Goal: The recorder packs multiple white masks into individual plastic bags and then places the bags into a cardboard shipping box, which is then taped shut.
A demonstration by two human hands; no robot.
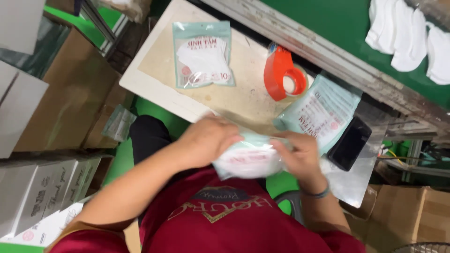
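- The mask packet (248, 157), a flat clear pouch with teal edging and white masks inside, is held between both hands just above the person's lap, at the near edge of the table (154, 61).
- The left hand (208, 138) lies over the packet's left end, fingers curled down on its top face in a grasp.
- The right hand (300, 154) grips the right end, fingers folded over the edge.
- The packet's long axis runs left to right, from one hand to the other; neither hand is nearer.
- A stack of packets (323, 110) lies just beyond the right hand, beside a dark phone (349, 143).
- An orange tape dispenser (281, 75) and a single packet (203, 54) lie farther out on the table.
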